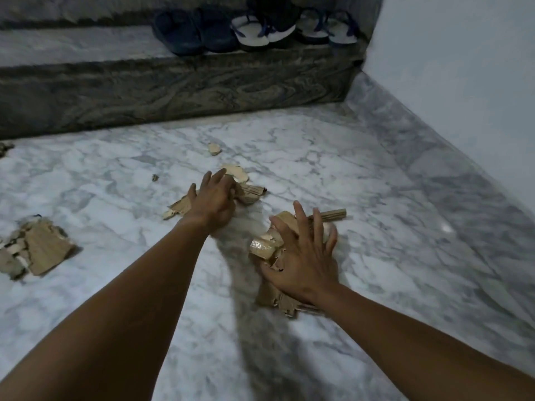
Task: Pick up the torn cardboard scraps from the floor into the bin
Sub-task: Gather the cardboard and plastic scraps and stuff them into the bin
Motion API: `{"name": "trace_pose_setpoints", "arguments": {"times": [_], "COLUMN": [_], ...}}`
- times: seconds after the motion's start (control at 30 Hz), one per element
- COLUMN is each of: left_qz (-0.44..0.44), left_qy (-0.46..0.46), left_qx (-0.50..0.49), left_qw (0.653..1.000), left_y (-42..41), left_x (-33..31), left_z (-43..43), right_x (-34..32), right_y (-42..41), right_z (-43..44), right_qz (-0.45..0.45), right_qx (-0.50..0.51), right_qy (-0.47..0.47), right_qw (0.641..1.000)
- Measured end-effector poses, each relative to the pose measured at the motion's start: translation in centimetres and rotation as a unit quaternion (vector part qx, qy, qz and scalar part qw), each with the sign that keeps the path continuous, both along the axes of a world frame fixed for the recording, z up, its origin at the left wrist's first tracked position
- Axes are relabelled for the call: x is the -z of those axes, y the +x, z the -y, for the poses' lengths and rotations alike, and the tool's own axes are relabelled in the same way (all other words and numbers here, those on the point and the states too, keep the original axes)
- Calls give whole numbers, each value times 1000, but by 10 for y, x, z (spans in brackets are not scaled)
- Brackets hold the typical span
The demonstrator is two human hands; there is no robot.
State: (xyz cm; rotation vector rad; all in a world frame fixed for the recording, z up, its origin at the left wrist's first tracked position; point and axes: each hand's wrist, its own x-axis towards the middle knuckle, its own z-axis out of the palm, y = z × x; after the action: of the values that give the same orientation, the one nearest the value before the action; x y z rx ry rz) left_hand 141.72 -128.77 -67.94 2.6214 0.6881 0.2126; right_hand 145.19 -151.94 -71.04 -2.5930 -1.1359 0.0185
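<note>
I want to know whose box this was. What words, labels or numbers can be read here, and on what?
None can be read.
The scraps show plain brown faces; the taped scrap shows no print.
The sandals on the step are too blurred for any brand.

Torn brown cardboard scraps are lying scattered on the marble floor (333, 146), with a crumpled bunch (246, 191) sitting mid-floor, a taped heap (267, 247) nearer, a flat pile (37, 248) far left, and a small piece (214, 149) further back.
</note>
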Motion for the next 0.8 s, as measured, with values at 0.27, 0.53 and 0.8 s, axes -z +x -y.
{"name": "trace_pose_setpoints", "arguments": {"times": [0.27,0.53,0.8], "left_qz": [-56,10,55], "left_qy": [163,140,127], "left_qx": [34,-4,-102], "left_qw": [984,990,985], "left_y": [-3,-31,-153], "left_x": [51,35,-1], "left_z": [4,28,19], "right_x": [5,13,6], "right_y": [18,8,-38], "right_z": [-11,-15,1], "right_qz": [-23,103,64], "right_qx": [6,-35,-120], "right_qy": [-46,44,45], "right_qw": [999,993,990]}}
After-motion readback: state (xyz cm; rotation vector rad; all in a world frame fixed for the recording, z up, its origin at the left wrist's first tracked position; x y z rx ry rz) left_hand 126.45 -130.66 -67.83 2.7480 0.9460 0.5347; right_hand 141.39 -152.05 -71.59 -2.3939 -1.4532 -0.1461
